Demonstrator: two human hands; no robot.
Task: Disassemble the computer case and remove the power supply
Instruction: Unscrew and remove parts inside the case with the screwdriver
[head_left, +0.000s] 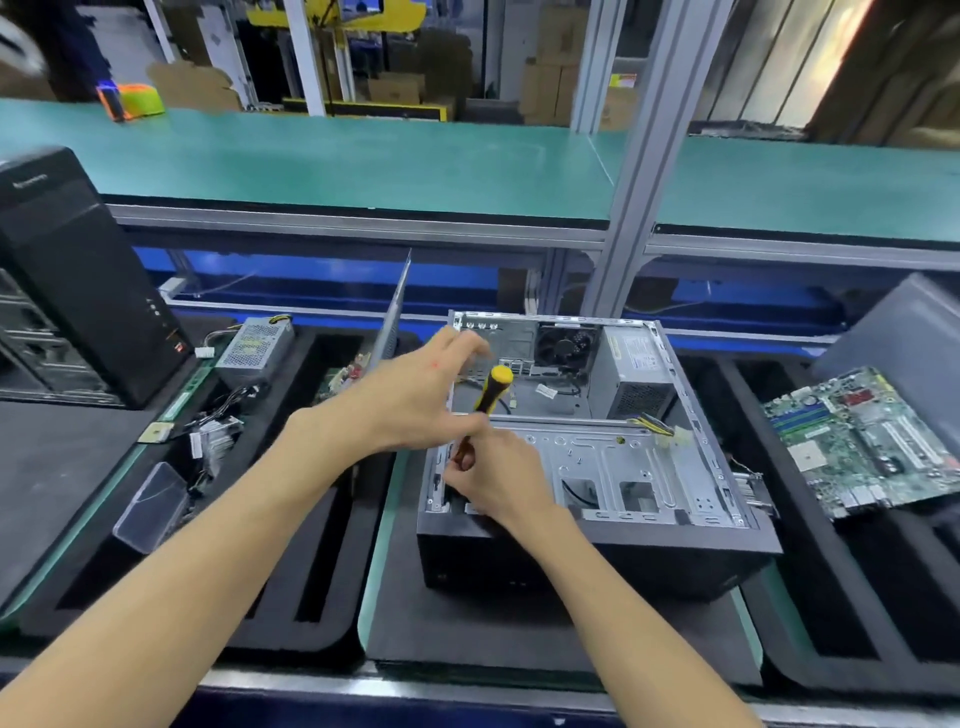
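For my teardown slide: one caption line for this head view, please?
Both hands work a yellow-handled screwdriver at the open computer case; its power supply sits inside.

Electronics teardown line in a factory or warehouse hall. Long bench (62, 467) with green mat edging and black foam trays (322, 519); at its left edge a black tower PC (78, 270), a loose power supply unit (254, 345) and a cable bundle (218, 431), at centre an opened computer case (639, 467) lying on its side, at the right edge a bare motherboard (862, 441). Behind the bench, a green-topped upper shelf (363, 161) on grey aluminium uprights (649, 156), with stacked cardboard cartons (550, 78) and further racking beyond.
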